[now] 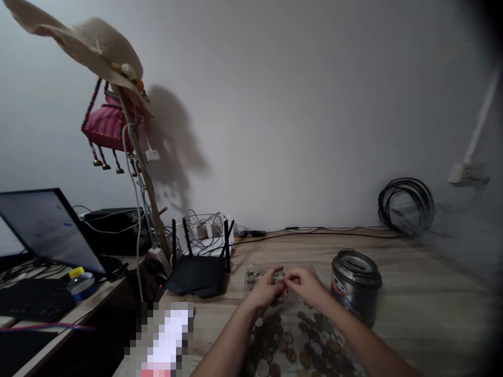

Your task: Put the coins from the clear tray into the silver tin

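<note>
My left hand (pixel 266 292) and my right hand (pixel 305 287) meet over a wooden table (pixel 424 314), fingers pinched together on something small that I cannot make out, perhaps a coin. Beneath and in front of them lies a spread of several coins (pixel 298 345) on a clear sheet. More coins (pixel 253 276) sit in a small group just beyond the left hand. A metal coin tin (pixel 356 285) with a slotted lid stands right of my right hand.
A black router (pixel 196 272) with antennas stands left of the hands. Behind it are a white power strip (pixel 206 233), a stand with a straw hat (pixel 90 47) and pink bag (pixel 106 125), a laptop (pixel 47 225), a bottle (pixel 80 283), coiled cable (pixel 406 205).
</note>
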A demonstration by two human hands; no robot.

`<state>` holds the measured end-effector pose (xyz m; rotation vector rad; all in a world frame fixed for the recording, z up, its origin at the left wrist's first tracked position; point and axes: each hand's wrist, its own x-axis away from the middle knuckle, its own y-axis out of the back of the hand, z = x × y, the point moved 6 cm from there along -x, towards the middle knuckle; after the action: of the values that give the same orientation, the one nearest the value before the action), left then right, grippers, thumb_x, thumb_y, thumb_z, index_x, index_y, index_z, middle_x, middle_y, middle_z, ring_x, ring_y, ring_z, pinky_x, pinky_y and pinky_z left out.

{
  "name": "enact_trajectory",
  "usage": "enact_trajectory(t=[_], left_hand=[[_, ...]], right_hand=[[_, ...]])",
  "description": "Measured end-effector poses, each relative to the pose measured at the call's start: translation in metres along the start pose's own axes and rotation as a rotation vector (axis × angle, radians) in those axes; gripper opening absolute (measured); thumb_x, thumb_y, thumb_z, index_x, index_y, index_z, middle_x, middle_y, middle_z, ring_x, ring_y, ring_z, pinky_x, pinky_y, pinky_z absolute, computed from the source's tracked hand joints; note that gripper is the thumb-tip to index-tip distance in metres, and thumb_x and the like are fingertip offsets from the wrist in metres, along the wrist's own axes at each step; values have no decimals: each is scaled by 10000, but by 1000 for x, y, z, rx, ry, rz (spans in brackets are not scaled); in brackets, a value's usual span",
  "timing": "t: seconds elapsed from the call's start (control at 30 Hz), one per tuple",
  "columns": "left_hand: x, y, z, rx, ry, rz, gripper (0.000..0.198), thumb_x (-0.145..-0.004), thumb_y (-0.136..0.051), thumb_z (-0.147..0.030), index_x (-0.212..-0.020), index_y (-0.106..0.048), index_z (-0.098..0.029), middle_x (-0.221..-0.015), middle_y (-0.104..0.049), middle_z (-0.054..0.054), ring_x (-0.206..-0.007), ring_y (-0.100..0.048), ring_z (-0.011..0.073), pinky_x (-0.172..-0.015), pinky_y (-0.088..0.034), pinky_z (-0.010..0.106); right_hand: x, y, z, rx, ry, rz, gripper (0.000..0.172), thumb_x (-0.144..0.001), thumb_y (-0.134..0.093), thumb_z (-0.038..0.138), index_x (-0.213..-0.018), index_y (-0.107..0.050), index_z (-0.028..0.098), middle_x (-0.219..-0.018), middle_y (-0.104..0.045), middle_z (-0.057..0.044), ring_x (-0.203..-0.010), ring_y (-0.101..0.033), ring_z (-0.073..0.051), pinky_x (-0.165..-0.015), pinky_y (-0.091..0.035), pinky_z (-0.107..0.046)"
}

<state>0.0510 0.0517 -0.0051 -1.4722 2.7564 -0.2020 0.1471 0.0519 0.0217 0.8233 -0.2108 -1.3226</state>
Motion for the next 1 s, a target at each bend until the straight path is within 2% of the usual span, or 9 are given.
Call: enact_trajectory(t=[0.13,0.23,0.3,0.43,0.53,0.63,0.83,0.87,1.0], left_hand=[[2,1,0,120,92,-13,445,-678,-546,-299,-1099,-489,-164,-593,-505,-31,-381,-372,22,-376,-156,151],[2,10,6,284,228,-103,348,-673,-502,-269,-990,-548,-133,-576,-494,-15,-378,-355,23,-359,-95,149],[1,15,8,361,260,-161,326,-642,-486,-216,-942,-554,-110,-577,-492,-5,-375,-347,26,-351,-81,150],[-1,17,10,403,251,-176,349,-582,-453,-135,-918,-541,-95,-606,-523,21,-389,-374,40,-346,-96,141],[-1,16,11,413,260,-183,358,-578,-445,-126,-923,-535,-94,-625,-546,34,-402,-394,45,-347,-109,137],[-1,17,11,380,252,-175,375,-584,-450,-101,-954,-513,-90,-665,-577,51,-409,-405,41,-354,-129,136],[0,8,8,181,191,-44,460,-661,-505,-149,-1110,-406,-134,-690,-604,31,-388,-399,41,-371,-155,150],[1,6,7,138,175,-14,472,-672,-518,-170,-1129,-400,-148,-685,-604,20,-380,-389,39,-375,-159,152],[6,-3,-1,-7,61,83,513,-708,-534,-244,-1198,-386,-211,-666,-594,-13,-367,-367,28,-396,-178,152]], right_hand=[[14,41,27,140,69,-227,234,-753,-444,324,-678,-607,174,-654,-631,-37,-612,-542,-146,-573,-399,-249],[39,109,43,394,114,-571,231,-773,-433,343,-782,-608,193,-795,-623,-53,-733,-544,-160,-673,-407,-272],[58,154,34,588,57,-727,241,-753,-457,377,-779,-616,198,-839,-616,-64,-811,-535,-200,-734,-401,-319],[69,204,-21,722,-83,-631,231,-677,-525,410,-641,-650,219,-839,-618,-76,-801,-533,-238,-731,-404,-370],[61,203,-53,629,-73,-439,205,-648,-551,404,-611,-664,237,-848,-622,-62,-811,-555,-223,-735,-413,-350],[55,194,-54,572,-62,-373,223,-632,-557,436,-604,-658,239,-828,-622,-51,-806,-564,-220,-725,-421,-341],[60,167,9,504,-31,-822,289,-754,-435,417,-832,-610,200,-791,-597,-60,-688,-530,-178,-611,-405,-285],[55,151,19,476,2,-773,283,-769,-419,402,-830,-603,196,-773,-596,-56,-660,-521,-165,-599,-398,-273],[31,71,41,443,90,-257,286,-798,-379,376,-830,-620,224,-798,-612,-39,-678,-531,-149,-615,-377,-256]])
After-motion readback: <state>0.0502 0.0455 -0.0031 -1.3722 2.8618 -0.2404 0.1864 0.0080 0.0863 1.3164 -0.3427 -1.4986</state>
